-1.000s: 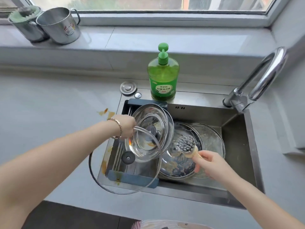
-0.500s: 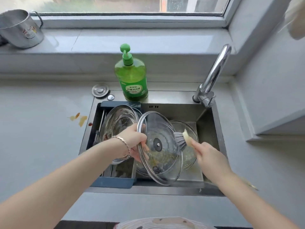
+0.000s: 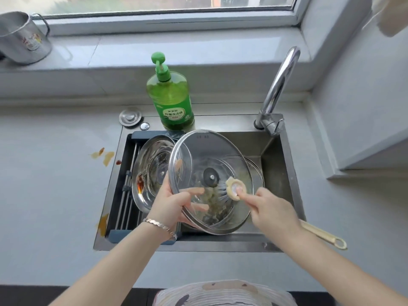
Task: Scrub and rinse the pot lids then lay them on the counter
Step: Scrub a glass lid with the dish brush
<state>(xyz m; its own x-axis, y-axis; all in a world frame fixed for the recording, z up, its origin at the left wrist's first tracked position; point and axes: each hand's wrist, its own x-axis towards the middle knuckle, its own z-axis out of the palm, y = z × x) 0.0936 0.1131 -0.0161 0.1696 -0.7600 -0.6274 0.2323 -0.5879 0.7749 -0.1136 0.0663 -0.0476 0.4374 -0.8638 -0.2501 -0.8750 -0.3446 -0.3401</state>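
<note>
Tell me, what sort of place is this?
Most likely a home kitchen: a steel sink with a curved faucet below a window, a green dish soap bottle behind it, and a glass pot lid being scrubbed with a brush.

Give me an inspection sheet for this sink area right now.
Surface: grey counter, orange stains left of the sink.
Job's things: smeared glass lid tilted over the sink, brush against it; stained steel lid over the rack; another lid beneath.
Clutter: soap bottle and drain plug behind the sink.
Hands: left hand grips the glass lid's rim; right hand holds the brush.
Cables: nothing seen.
Surroundings: faucet, no water running; mug on the windowsill.
</note>
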